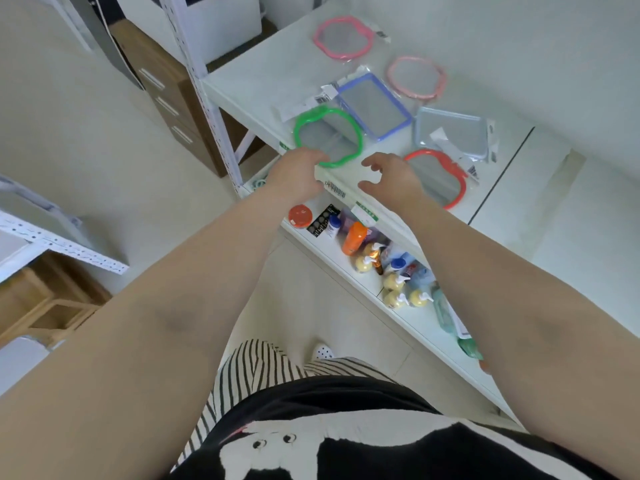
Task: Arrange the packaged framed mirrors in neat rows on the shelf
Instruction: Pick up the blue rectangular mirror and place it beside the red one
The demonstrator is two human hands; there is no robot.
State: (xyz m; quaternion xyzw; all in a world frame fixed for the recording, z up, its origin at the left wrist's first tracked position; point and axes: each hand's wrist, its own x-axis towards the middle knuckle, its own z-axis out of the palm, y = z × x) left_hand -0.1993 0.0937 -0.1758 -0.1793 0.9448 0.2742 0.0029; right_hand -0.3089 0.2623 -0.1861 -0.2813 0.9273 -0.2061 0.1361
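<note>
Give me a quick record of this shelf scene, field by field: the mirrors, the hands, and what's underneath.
mirrors on shelf: six, packaged, scattered, not in rows
frame colours: green, blue, red, pale blue, two pink
left hand: at green mirror's near edge
right hand: open, beside the red mirror
lower shelf: bottles, jars

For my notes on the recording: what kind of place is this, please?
Probably a small shop or its stockroom. Packaged mirrors with barcode tags, such as the green-framed mirror, lie on a white metal shelf with price labels on its edge, and bottles of toiletries stand on the shelf below.
</note>
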